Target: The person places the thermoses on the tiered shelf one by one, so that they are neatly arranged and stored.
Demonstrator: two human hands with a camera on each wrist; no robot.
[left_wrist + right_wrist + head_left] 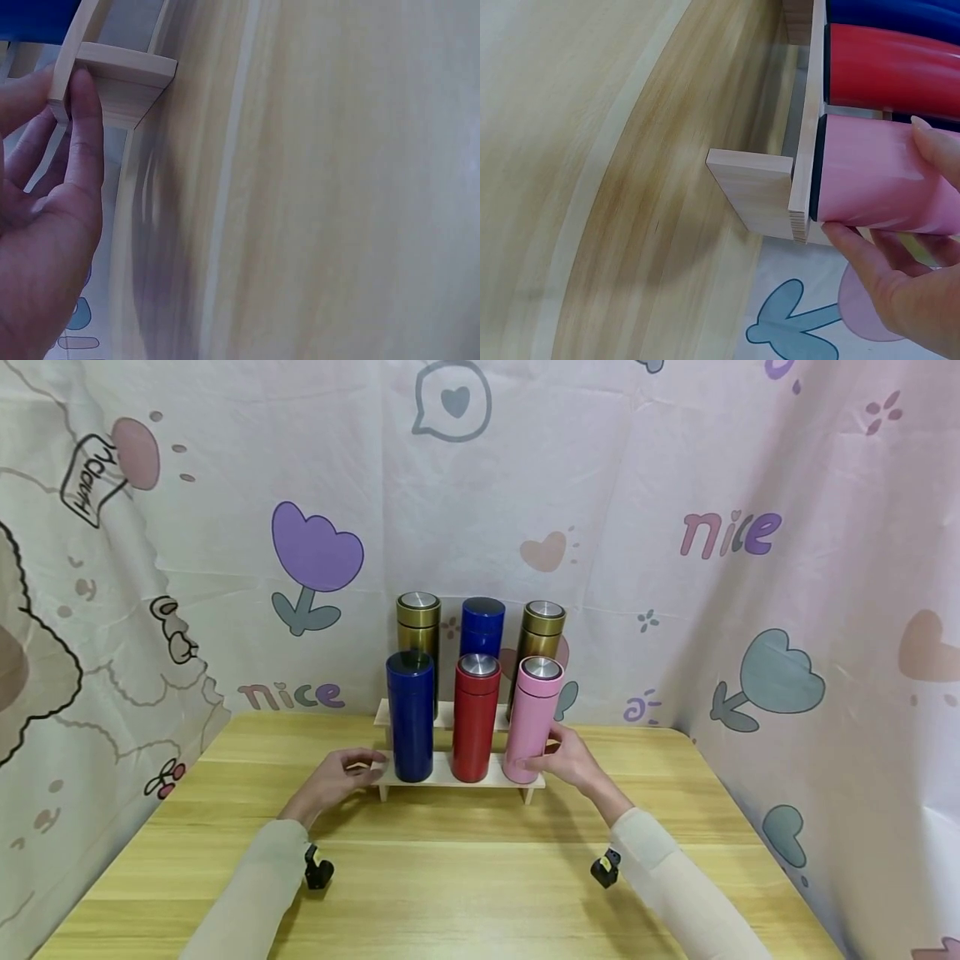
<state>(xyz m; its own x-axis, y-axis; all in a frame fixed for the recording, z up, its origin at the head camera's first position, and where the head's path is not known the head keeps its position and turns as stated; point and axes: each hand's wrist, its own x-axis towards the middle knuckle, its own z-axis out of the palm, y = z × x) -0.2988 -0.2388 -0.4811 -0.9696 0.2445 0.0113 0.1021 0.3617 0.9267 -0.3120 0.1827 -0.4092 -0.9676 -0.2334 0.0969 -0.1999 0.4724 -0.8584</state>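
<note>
A two-tier wooden rack point(442, 774) stands on the table with several thermos bottles upright on it. On its lower step are a blue thermos point(412, 718), a red thermos point(475, 727) and a pink thermos point(531, 727). Thumb and fingers of my left hand point(341, 777) pinch the left end of the lower board point(69, 64), one finger lying beneath it. At the other end, my right hand point(570, 760) holds the pink thermos low down, thumb in front and fingers round its right side. The pink base point(819, 169) stands on the board.
Behind, on the upper step, stand a gold thermos point(417, 627), a second blue thermos point(483, 625) and another gold thermos point(542, 631), partly hidden by the front row. The wood-grain table point(450, 893) reaches a patterned cloth point(600, 485) at the back and sides.
</note>
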